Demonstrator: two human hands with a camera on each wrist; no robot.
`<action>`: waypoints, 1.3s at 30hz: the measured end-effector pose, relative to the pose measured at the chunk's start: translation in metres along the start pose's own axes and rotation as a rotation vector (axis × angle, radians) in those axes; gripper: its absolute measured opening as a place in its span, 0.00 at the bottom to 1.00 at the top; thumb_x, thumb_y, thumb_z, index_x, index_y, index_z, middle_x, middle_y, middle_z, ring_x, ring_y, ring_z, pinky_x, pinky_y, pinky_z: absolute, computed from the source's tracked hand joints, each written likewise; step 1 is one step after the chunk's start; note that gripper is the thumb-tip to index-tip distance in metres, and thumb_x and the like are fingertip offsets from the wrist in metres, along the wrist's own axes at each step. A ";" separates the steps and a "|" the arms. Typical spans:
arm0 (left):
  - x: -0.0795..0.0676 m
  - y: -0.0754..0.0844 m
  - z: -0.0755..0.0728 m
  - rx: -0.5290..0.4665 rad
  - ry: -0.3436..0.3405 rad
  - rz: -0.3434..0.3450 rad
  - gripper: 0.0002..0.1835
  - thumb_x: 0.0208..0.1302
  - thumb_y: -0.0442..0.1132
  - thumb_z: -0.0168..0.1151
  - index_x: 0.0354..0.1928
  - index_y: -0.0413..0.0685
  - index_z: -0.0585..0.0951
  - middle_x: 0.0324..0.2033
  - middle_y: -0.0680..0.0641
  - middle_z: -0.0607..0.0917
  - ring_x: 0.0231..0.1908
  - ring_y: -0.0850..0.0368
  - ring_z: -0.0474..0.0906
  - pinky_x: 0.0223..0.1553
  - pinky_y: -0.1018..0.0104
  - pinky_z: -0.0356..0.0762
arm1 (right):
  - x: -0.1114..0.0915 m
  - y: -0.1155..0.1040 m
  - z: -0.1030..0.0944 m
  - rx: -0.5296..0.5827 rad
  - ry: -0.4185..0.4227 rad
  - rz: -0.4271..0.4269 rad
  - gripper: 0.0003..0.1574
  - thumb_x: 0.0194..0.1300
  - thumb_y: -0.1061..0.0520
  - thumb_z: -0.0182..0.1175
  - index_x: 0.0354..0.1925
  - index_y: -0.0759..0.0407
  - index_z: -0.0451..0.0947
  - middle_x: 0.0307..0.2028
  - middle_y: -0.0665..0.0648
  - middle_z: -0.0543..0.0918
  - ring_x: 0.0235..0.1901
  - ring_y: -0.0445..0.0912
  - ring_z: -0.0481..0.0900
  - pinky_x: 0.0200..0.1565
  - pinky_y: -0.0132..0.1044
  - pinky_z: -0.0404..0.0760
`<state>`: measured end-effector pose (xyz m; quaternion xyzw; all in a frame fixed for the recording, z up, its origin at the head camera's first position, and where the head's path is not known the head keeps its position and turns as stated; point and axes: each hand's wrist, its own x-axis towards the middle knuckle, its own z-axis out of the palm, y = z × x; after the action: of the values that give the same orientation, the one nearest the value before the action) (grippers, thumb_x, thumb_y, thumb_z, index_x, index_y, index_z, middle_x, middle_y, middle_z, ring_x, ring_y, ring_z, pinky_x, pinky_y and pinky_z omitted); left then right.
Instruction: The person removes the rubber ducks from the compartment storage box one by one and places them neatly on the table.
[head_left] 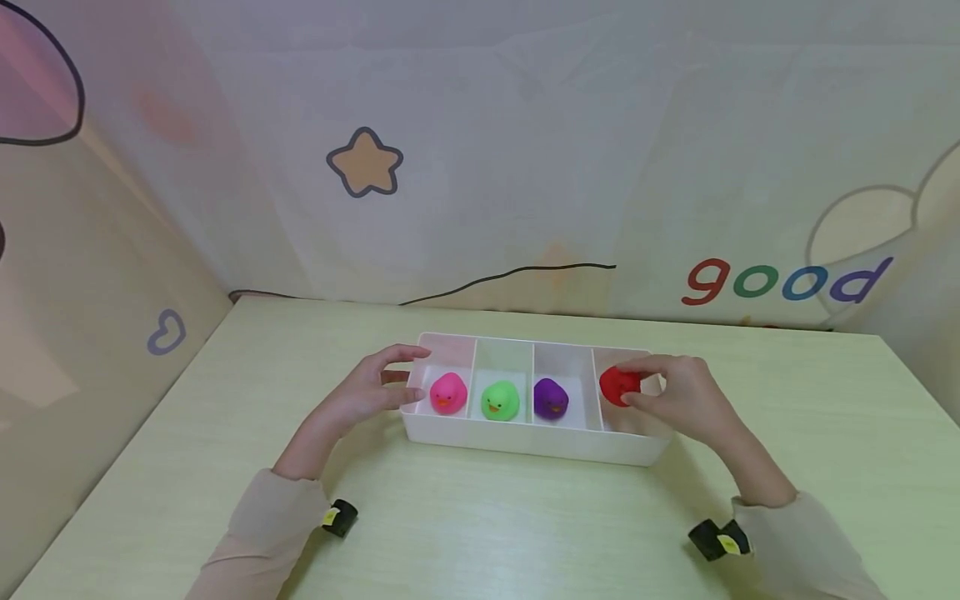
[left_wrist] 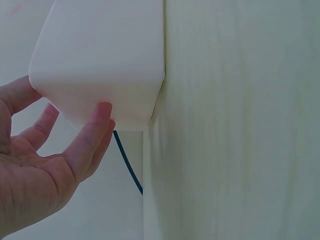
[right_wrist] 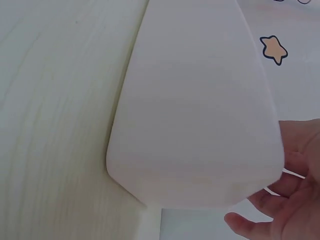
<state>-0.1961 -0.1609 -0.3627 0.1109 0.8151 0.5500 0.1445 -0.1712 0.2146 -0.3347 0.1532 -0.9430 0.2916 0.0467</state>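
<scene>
A long white box with several compartments in a row stands on the table. My left hand holds its left end; in the left wrist view, fingertips touch the outer end wall. In the rightmost compartment, my right hand pinches a red toy between thumb and fingers, which partly cover it. The other compartments hold a pink toy duck, a green duck and a purple duck, one in each. In the right wrist view, the box wall hides the red toy.
The pale wood-grain table extends around the box. Behind it rises a printed backdrop with a star and the word "good". A black device is at the left cuff, and another at the right cuff.
</scene>
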 end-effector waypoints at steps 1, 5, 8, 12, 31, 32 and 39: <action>0.000 0.000 0.000 0.000 0.001 -0.001 0.28 0.57 0.33 0.60 0.61 0.46 0.67 0.61 0.41 0.64 0.58 0.38 0.64 0.45 0.54 0.77 | 0.000 0.001 -0.001 0.005 0.012 0.004 0.21 0.49 0.64 0.67 0.45 0.66 0.80 0.39 0.64 0.83 0.39 0.56 0.76 0.32 0.38 0.76; 0.000 -0.001 0.000 0.003 0.007 -0.015 0.27 0.57 0.33 0.60 0.60 0.47 0.68 0.61 0.41 0.64 0.58 0.38 0.64 0.46 0.54 0.76 | -0.001 0.004 -0.008 0.035 0.039 0.025 0.22 0.51 0.64 0.65 0.47 0.66 0.79 0.42 0.66 0.82 0.44 0.58 0.75 0.43 0.52 0.76; 0.000 0.000 0.001 0.005 0.011 -0.026 0.27 0.57 0.34 0.60 0.60 0.47 0.68 0.61 0.42 0.64 0.59 0.38 0.64 0.46 0.54 0.76 | 0.000 0.006 -0.013 0.063 0.055 0.044 0.22 0.52 0.65 0.64 0.48 0.67 0.77 0.43 0.67 0.81 0.46 0.60 0.74 0.47 0.57 0.73; 0.000 0.000 0.000 -0.003 0.010 -0.033 0.28 0.57 0.34 0.61 0.61 0.46 0.68 0.61 0.42 0.65 0.59 0.39 0.64 0.47 0.54 0.76 | 0.001 0.008 -0.020 0.102 0.082 0.065 0.23 0.52 0.66 0.63 0.49 0.69 0.76 0.44 0.68 0.80 0.47 0.60 0.74 0.47 0.55 0.74; 0.000 -0.003 -0.001 -0.028 -0.003 -0.040 0.27 0.57 0.35 0.61 0.60 0.43 0.67 0.61 0.41 0.64 0.59 0.39 0.63 0.47 0.54 0.75 | 0.015 0.032 -0.037 0.166 0.186 0.142 0.24 0.57 0.60 0.62 0.52 0.68 0.74 0.46 0.69 0.79 0.48 0.59 0.72 0.41 0.23 0.74; 0.000 -0.003 -0.001 -0.031 -0.005 -0.039 0.27 0.57 0.35 0.60 0.60 0.43 0.67 0.61 0.41 0.64 0.59 0.39 0.63 0.47 0.54 0.75 | 0.016 0.033 -0.037 0.170 0.186 0.147 0.24 0.58 0.60 0.62 0.52 0.69 0.74 0.46 0.69 0.78 0.49 0.59 0.72 0.39 0.19 0.73; 0.000 -0.002 -0.001 -0.038 -0.012 -0.039 0.27 0.57 0.35 0.60 0.60 0.43 0.67 0.61 0.40 0.64 0.59 0.39 0.63 0.47 0.54 0.75 | 0.021 0.044 -0.037 0.198 0.163 0.179 0.25 0.59 0.59 0.61 0.54 0.69 0.72 0.49 0.71 0.76 0.50 0.62 0.72 0.34 0.13 0.70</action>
<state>-0.1963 -0.1630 -0.3642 0.0957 0.8055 0.5619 0.1622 -0.2054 0.2649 -0.3239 0.0483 -0.9126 0.3978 0.0814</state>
